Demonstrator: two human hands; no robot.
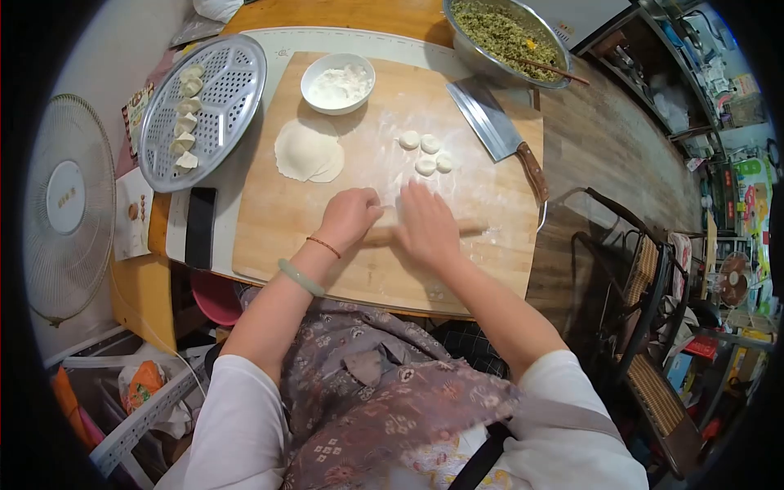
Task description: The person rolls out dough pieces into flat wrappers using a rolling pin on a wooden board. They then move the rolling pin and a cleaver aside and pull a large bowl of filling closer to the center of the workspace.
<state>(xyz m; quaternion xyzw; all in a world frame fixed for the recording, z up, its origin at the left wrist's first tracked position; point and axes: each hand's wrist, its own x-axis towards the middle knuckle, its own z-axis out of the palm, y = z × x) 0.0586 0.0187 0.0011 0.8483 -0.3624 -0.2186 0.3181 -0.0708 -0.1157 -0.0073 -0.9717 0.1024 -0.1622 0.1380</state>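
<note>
My right hand (429, 224) lies palm down across a wooden rolling pin (471, 227), its fingers stretched out. Beside it, my left hand (351, 216) is closed, the fingertips pinching the edge of a piece of dough (389, 216) mostly hidden between the hands. Both are over a floured wooden board (269, 237). Just beyond my right fingers sit several small flattened dough pieces (428, 144). A stack of round dough wrappers (309, 151) lies ahead of my left hand, with a white bowl of flour (338, 84) behind it.
A cleaver (490, 122) rests on the board's right side, handle toward the edge. Behind it stands a metal bowl of chopped filling (506, 41) with chopsticks. At left are a perforated metal tray (220, 90) bearing several dumplings (188, 106), a phone (201, 227) and a fan (69, 204).
</note>
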